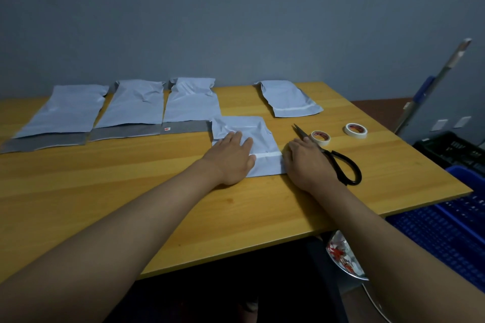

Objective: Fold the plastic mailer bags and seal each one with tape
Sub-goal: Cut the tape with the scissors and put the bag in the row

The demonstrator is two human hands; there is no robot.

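A folded white mailer bag [258,134] lies on the wooden table [131,191] with a strip of white tape [269,155] across its flap. My left hand [231,156] presses flat on the bag's left part, fingers straight. My right hand [305,158] rests at the bag's right edge, by the end of the tape strip; its fingertips are hidden. Three unfolded mailers [65,110] [132,106] [191,105] lie in a row at the back left, grey flaps open. A folded, taped mailer [287,98] lies at the back right.
Black-handled scissors [341,162] lie just right of my right hand. Two tape rolls [320,137] [356,130] stand behind them. Blue plastic crates [446,231] and a black crate [451,149] sit off the table's right edge. A pole [435,81] leans on the wall.
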